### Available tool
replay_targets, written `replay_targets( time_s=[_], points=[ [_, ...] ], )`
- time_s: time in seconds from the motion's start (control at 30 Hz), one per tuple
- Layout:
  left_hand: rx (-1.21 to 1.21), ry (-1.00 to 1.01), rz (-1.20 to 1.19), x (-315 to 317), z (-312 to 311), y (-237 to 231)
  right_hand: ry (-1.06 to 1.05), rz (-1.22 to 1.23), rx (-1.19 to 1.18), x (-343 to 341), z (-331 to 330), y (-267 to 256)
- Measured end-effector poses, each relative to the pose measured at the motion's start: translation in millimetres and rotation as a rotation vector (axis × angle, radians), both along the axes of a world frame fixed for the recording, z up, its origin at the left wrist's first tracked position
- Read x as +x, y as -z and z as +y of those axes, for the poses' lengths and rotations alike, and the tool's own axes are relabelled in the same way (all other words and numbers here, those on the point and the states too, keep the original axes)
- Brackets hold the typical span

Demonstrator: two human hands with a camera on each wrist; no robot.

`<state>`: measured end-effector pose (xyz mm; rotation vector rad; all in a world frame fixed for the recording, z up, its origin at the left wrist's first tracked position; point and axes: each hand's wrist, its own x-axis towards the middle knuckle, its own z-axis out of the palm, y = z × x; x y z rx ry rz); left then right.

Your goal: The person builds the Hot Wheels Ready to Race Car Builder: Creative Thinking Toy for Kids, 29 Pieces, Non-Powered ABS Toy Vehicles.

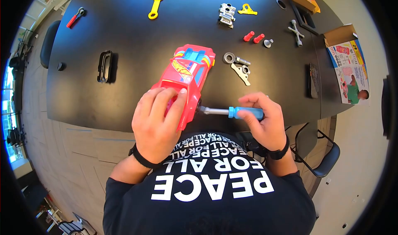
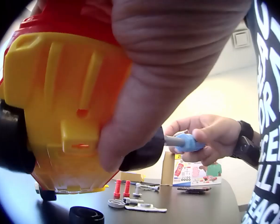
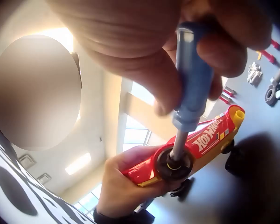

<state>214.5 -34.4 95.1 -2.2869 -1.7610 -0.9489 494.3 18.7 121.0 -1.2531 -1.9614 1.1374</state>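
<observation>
My left hand (image 1: 155, 117) grips a red toy car (image 1: 188, 71) by its rear end, holding it tilted up at the table's near edge. Its yellow underside (image 2: 56, 102) faces the left wrist camera, where the thumb presses against it. In my right hand (image 1: 268, 121) is a toy screwdriver (image 1: 235, 112) with a blue handle and a grey shaft. Thumb and fingers wrap the handle. The shaft points at the car, and its tip sits in the hub of a black wheel (image 3: 188, 170) in the right wrist view.
Right of the car lie grey toy parts (image 1: 240, 71), red bolts (image 1: 253, 37) and a silver engine block (image 1: 226, 15). A yellow wrench (image 1: 156, 6), a red-handled ratchet (image 1: 75, 18) and a black tray (image 1: 105, 66) lie farther left. An open box (image 1: 348, 63) stands at the right edge.
</observation>
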Motion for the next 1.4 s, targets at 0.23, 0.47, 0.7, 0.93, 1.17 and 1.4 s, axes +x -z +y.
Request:
replay_targets(
  time_s=[0.23,0.47,0.7,0.93,1.17,1.4],
  points=[
    [-0.07,0.026,0.104,5.1,-4.6,4.6,-0.015,-0.055,-0.173,8.3,-5.3,10.0],
    [-0.082,0.026,0.099,5.3,-5.8,8.8,-0.069,0.001,-0.161,6.6,-6.1,25.2],
    [-0.083,0.035,0.097,4.1,-6.8,10.4,-0.062,0.036,-0.252,6.5,-7.3,37.2],
    [-0.093,0.035,0.092,3.8,-7.7,11.8,-0.064,0.007,-0.113,1.8,-9.4,44.7],
    [-0.085,0.035,0.091,4.5,-8.0,13.0,-0.116,0.074,-0.295,0.2,-12.3,52.5],
    [-0.087,0.038,0.091,4.4,-8.8,13.7,-0.17,0.027,-0.146,-3.4,-11.6,50.8]
  ],
)
